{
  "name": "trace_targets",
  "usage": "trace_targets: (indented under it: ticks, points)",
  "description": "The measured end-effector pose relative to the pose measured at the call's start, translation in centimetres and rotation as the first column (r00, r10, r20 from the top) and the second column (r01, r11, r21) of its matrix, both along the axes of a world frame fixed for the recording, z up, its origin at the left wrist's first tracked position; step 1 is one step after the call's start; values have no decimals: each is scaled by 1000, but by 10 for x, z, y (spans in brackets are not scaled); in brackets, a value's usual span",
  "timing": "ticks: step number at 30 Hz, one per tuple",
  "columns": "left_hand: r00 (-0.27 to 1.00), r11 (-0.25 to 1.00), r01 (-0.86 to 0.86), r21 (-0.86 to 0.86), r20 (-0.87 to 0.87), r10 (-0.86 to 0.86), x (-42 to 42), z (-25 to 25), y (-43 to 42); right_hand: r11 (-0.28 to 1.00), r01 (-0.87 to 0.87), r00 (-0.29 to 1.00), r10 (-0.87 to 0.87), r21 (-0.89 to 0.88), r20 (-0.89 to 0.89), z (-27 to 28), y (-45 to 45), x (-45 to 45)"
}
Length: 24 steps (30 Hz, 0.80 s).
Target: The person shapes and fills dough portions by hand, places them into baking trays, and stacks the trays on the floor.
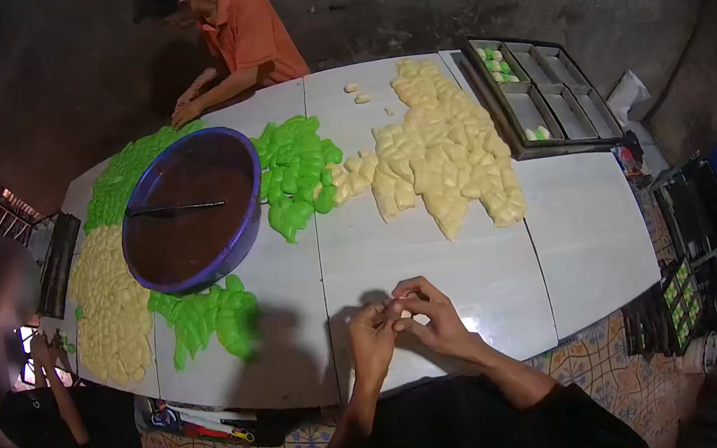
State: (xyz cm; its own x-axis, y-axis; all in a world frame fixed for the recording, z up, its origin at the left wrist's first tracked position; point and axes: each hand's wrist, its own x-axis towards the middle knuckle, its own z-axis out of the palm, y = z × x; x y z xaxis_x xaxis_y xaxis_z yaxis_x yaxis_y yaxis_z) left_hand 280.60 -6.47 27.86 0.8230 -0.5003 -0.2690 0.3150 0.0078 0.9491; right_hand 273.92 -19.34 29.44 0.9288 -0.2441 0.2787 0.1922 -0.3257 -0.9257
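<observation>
Near the front edge of the white table [429,264], my left hand [374,338] and my right hand [431,317] meet, fingers closed together on a small pale dough piece [404,306]. The fingers cover most of it. Beyond them lies a wide spread of cream dough pieces [449,145]. Green dough pieces [290,169] lie to its left, beside a large purple basin [253,212] that holds a brown filling [193,230] and a dark stick.
A dark tray [565,145] with compartments stands at the back right, holding some green and white pieces. A co-worker in an orange shirt [255,31] leans over the far side. Another person [62,412] sits at the left. More cream dough [110,307] covers the left end.
</observation>
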Motion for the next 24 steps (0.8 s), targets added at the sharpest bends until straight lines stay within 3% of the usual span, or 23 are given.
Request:
trace_targets:
  ticks: [1, 2, 4, 6, 7, 8, 9, 10, 11, 12, 13, 14, 15, 17, 18, 19, 21, 22, 24]
  points:
    - [996, 999, -38, 4, -78, 38, -5, 1, -2, 997, -36, 996, 41, 66, -84, -8, -1, -6]
    - [982, 974, -187, -130, -53, 182, -16, -2, -8, 993, -23, 986, 42, 115, -161, -15, -5, -9]
    - [994, 997, -75, 13, 81, 74, -19, -16, -7, 978, 12, 948, 55, 207, -313, -25, -12, -14]
    - [949, 988, 47, 150, 303, -91, -15, -38, -2, 987, 73, 961, -31, 143, -276, -14, -8, -17]
    - [942, 993, 87, 83, 317, -109, -18, -47, -1, 989, 102, 965, -72, 108, -254, -10, -8, -18]
    - [935, 992, 123, 15, 334, -121, -19, -38, -3, 985, -62, 959, 103, 162, -263, -51, -20, -20]
    - [927, 986, 160, -51, 350, -133, -22, -31, -3, 832, -143, 790, 422, 535, -445, -53, -29, -20]
    - [970, 965, 200, -172, 177, -170, -26, -30, 1, 757, -213, 713, 553, 618, -431, -53, -37, -23]
    - [954, 973, 143, -179, 285, -88, -27, -24, 1, 665, -269, 625, 671, 697, -399, -40, -41, -22]
    - [921, 977, 88, -193, 389, -7, -26, -16, 0, 779, -276, 727, 552, 563, -408, -30, -42, -17]
    - [871, 977, 36, -211, 485, 73, -27, -13, -1, 914, -309, 894, 373, 263, -247, -53, -44, -10]
    - [875, 995, -32, -94, 478, 74, -23, -15, 8, 962, -239, 924, 266, 130, -274, -46, -47, 0]
    - [921, 989, -140, -44, 361, 146, -19, -21, 12, 987, -163, 946, 153, -9, -286, -37, -54, 12]
    - [949, 958, -276, -78, 136, 285, -9, -25, 22, 954, -56, 905, 173, 293, -389, -85, -69, 33]
    - [896, 957, -287, 42, 365, 253, -2, -34, 34, 973, -126, 815, 213, 193, -539, -101, -81, 36]
    - [801, 932, -327, 158, 570, 184, 6, -30, 47, 943, -137, 837, 275, 304, -474, -97, -82, 37]
    - [827, 849, -520, -95, 194, 528, 3, -25, 55, 834, 72, 842, 243, 547, -482, -92, -78, 30]
    - [790, 800, -590, -109, 129, 600, 3, -36, 66, 941, -37, 861, 201, 336, -468, -90, -80, 29]
    - [716, 708, -687, -164, 12, 698, 1, -57, 90, 966, -225, 904, 157, -130, -398, -90, -80, 26]
